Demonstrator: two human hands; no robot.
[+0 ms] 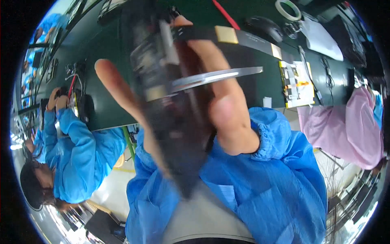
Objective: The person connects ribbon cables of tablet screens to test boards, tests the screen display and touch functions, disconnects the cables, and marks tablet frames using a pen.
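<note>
A thin, dark electronic device [174,122] stands nearly edge-on close to the camera, blurred by motion, with small components along its upper left side. My left hand [124,95] supports it from the left; one finger sticks out and the others are hidden behind it. On the other side, my right hand [229,105] has its thumb and fingers around silver tweezers [219,76] that point at the device. A black flex ribbon [250,41] with pale gold pads stretches rightward from the device's upper part, past my right fingers. Whether those fingers touch the ribbon I cannot tell.
On the dark green bench [109,24] are a red tool [226,14], a black mouse [264,27], a tape roll [288,9], a white-and-yellow battery-like pack [300,87] and a black cable [328,73]. Co-workers sit at both sides, one in blue [77,158], one in pink [341,126].
</note>
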